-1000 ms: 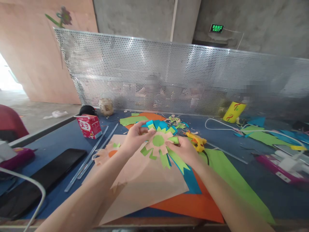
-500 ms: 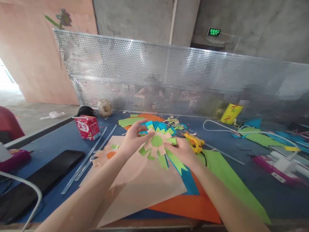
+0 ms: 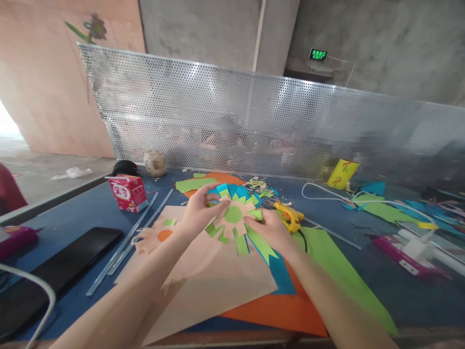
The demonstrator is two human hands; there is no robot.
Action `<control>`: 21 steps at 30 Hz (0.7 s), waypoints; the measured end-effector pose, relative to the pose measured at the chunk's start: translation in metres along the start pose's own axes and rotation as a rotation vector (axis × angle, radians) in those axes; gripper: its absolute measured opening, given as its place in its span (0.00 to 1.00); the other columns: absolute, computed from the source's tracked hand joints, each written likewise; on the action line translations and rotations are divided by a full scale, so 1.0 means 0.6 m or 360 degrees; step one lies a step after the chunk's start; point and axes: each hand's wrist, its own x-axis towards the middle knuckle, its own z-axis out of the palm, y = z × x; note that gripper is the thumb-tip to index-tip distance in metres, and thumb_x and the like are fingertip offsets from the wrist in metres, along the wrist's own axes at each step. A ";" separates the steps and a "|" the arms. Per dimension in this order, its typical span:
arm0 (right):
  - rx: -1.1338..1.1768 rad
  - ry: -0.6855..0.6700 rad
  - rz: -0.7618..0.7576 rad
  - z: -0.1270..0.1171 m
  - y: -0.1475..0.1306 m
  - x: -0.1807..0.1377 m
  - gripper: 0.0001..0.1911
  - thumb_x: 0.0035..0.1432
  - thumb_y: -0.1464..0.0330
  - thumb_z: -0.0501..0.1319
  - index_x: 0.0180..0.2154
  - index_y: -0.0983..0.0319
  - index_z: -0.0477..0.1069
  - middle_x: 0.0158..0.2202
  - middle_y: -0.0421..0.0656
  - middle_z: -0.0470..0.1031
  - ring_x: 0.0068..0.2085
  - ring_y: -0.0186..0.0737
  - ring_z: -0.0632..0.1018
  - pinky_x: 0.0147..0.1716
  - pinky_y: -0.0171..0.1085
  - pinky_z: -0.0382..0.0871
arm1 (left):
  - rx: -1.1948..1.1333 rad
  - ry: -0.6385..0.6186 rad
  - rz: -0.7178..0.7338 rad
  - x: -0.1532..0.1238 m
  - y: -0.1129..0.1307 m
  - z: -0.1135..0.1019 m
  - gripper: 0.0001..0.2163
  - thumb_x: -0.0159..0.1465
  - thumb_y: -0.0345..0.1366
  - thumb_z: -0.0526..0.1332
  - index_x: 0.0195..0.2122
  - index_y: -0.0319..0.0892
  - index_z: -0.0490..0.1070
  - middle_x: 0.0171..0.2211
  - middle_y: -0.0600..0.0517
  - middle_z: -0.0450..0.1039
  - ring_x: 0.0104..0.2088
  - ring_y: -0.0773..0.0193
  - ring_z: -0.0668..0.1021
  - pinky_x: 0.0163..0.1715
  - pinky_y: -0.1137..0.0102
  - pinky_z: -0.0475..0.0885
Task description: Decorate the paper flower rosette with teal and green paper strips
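Your left hand [image 3: 196, 212] pinches the paper flower [image 3: 233, 214] at its left rim, thumb on the peach face beside the green centre, fingers curled behind the blue petals. Your right hand [image 3: 271, 230] is closed on the right rim, fingertips on a green petal. Between them the flower is held just above the bench, about midway along it and nearer the far edge than the near one. It is roughly round, with no clear long axis. Its face tilts up toward you, the blue petals point at the far edge, and the longest green points hang toward the near edge.

Under it lies a peach sheet [image 3: 214, 283] over an orange sheet [image 3: 286, 310], both reaching the near edge. A yellow glue gun [image 3: 289, 219] lies just beyond your right hand. A smaller peach flower [image 3: 157, 237] lies left of your left wrist, and a red carton [image 3: 128, 193] stands toward the far left corner.
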 end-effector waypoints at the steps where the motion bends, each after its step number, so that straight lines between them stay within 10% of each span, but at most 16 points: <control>1: 0.0027 -0.0002 0.0003 0.000 -0.001 0.000 0.11 0.46 0.61 0.57 0.26 0.64 0.66 0.22 0.37 0.66 0.24 0.32 0.66 0.24 0.31 0.59 | -0.0008 0.0002 -0.0011 0.001 0.000 0.000 0.22 0.49 0.41 0.63 0.45 0.42 0.64 0.28 0.53 0.68 0.27 0.66 0.73 0.27 0.71 0.69; 15: 0.0259 0.0195 0.0048 -0.009 0.019 0.026 0.18 0.42 0.57 0.58 0.14 0.61 0.56 0.13 0.33 0.52 0.18 0.28 0.56 0.18 0.31 0.48 | -0.0287 0.0024 -0.0120 0.012 -0.007 -0.005 0.22 0.52 0.44 0.59 0.47 0.41 0.64 0.33 0.48 0.73 0.37 0.62 0.74 0.33 0.70 0.68; 21: 0.0420 0.0024 0.0157 -0.009 0.031 0.027 0.16 0.44 0.55 0.57 0.23 0.62 0.66 0.18 0.36 0.65 0.20 0.32 0.67 0.21 0.32 0.58 | -0.0560 0.0059 -0.0265 0.023 -0.022 -0.013 0.20 0.51 0.45 0.61 0.43 0.40 0.68 0.36 0.47 0.73 0.30 0.68 0.74 0.27 0.74 0.67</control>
